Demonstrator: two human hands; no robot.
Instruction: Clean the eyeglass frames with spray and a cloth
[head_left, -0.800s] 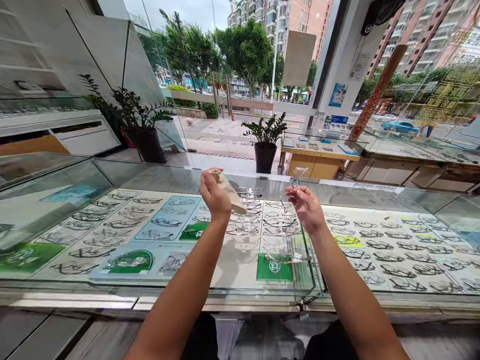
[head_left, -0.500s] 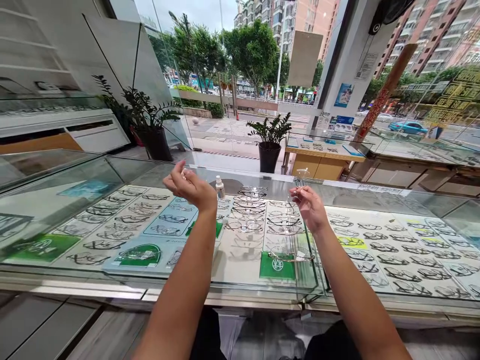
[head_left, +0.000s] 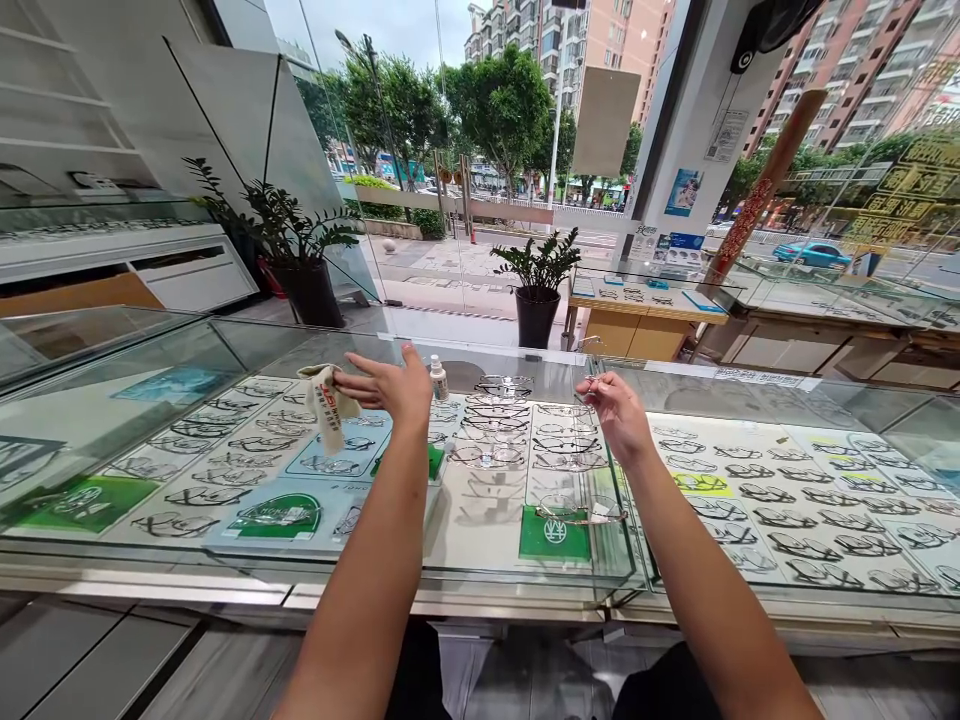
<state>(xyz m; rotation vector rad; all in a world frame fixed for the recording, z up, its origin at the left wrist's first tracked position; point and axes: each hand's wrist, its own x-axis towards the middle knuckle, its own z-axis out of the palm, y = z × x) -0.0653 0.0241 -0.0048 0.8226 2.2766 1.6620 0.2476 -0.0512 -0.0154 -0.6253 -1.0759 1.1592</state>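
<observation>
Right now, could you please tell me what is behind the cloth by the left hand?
Around the edges of the cloth, eyeglass frames and a pale blue panel show inside the glass display case. Whatever the cloth and the left hand cover directly cannot be seen.

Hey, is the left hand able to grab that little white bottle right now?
Probably yes. The left hand is open, and the small white bottle stands near its thumb side with nothing visible between them. The cleaning cloth is by the fingertips, on the other side.
</observation>
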